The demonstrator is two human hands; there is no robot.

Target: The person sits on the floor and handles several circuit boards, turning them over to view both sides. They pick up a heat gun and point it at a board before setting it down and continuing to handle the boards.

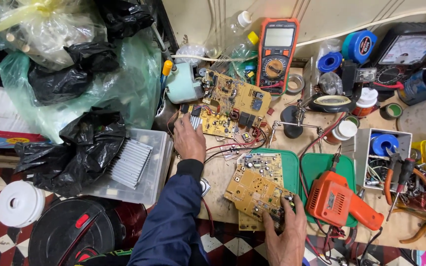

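My left hand [189,140], in a dark blue sleeve, reaches across the wooden bench [223,172] and rests its fingers on the near left edge of a yellow circuit board [228,106] with a small finned heat sink. My right hand [286,230] grips the near right corner of a second yellow circuit board [255,189] lying partly over a third board [265,165] on a green mat [292,162]. Red and black wires run between the boards.
An orange electric drill [338,202] lies on a green mat to the right. An orange multimeter [276,54], tape rolls, jars, a helping-hand stand [297,118] and a box of tools crowd the back and right. Plastic bags, a clear bin with a finned heat sink [131,162] stand at left.
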